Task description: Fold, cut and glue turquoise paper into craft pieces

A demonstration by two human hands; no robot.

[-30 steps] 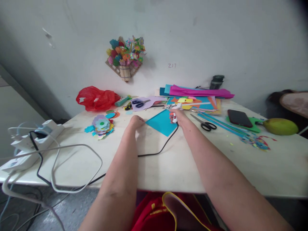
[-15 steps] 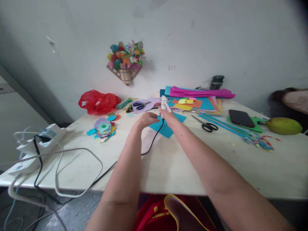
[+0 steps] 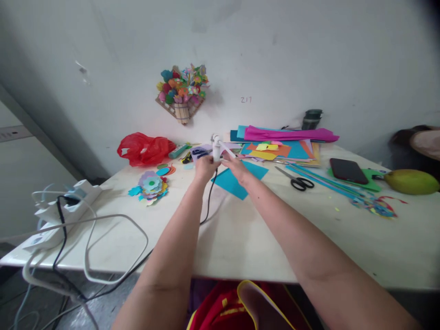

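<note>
The white glue gun (image 3: 216,150) stands upright above the table (image 3: 237,247), just beyond the left corner of a blue sheet (image 3: 240,182), with the person's left hand (image 3: 205,167) closed around its lower part. The right hand (image 3: 235,167) is just beside it, fingers near a thin white strip (image 3: 227,148), though whether they grip anything cannot be told. A black cord (image 3: 209,201) hangs from the glue gun; black-handled scissors (image 3: 300,184) lie right of the sheet, paper flowers (image 3: 151,187) to the left.
</note>
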